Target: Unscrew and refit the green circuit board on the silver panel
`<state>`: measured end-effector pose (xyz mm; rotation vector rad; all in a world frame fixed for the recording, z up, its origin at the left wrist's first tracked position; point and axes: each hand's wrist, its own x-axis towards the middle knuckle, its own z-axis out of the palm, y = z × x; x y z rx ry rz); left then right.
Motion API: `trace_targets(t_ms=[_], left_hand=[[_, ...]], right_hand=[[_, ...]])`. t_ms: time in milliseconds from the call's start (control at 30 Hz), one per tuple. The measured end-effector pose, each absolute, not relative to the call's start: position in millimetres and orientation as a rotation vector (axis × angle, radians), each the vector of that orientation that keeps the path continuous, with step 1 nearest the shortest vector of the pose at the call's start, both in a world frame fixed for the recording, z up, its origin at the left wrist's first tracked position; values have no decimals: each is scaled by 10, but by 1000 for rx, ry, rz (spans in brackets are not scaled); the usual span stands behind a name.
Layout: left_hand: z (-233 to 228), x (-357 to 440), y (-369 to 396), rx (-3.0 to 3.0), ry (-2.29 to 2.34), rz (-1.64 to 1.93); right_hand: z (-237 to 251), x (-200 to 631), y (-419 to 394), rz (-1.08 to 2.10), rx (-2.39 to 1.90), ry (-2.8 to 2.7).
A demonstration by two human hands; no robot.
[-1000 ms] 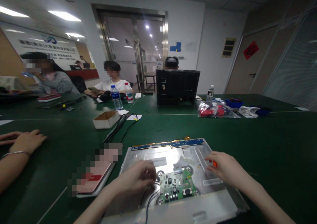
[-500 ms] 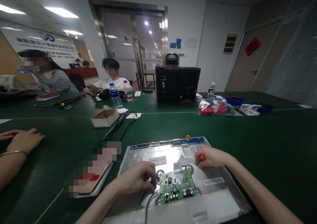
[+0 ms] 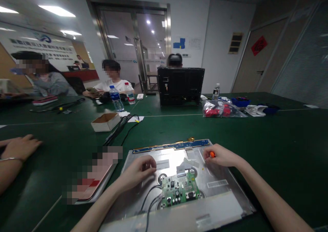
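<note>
A flat metal display panel [image 3: 217, 172] lies back-up on the table before me, with a blue circuit strip [image 3: 169, 147] along its far edge. On its middle sits a green circuit board [image 3: 179, 190], joined to black cables [image 3: 150, 204] on the left and a silvery ribbon near its top. My left hand [image 3: 138, 170] hovers over the panel's left part, fingers loosely bent, thumb apart, nothing visible between them. My right hand [image 3: 217, 155], at the panel's upper right, is closed around a small tool whose orange end [image 3: 212, 154] shows; the rest is hidden.
Left of the panel lies a pixelated pink-and-red item [image 3: 94, 179], with black cables behind it. Another person's hand [image 3: 23, 148] rests farther left. Across the table stand an open box [image 3: 105, 122], bottles [image 3: 116, 98], a black monitor [image 3: 180, 86] and a plastic bag [image 3: 221, 109].
My left hand has lifted away from the cables at the board's left edge, up and left. My right hand still grips the orange-ended tool. The whole view has shifted slightly.
</note>
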<state>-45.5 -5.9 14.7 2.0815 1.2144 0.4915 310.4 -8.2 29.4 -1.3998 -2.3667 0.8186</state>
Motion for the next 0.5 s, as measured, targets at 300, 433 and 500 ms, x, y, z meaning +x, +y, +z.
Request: trace_targets(t_ms=[300, 433, 500], left_hand=[[104, -368, -51, 2197, 1297, 518], [133, -321, -89, 2274, 1228, 494], [141, -304, -99, 2307, 1219, 490]], right_hand=[[247, 2755, -191, 727, -1327, -2343], [202, 2654, -222, 640, -1290, -2329], [185, 2623, -230, 614, -1288, -2334]])
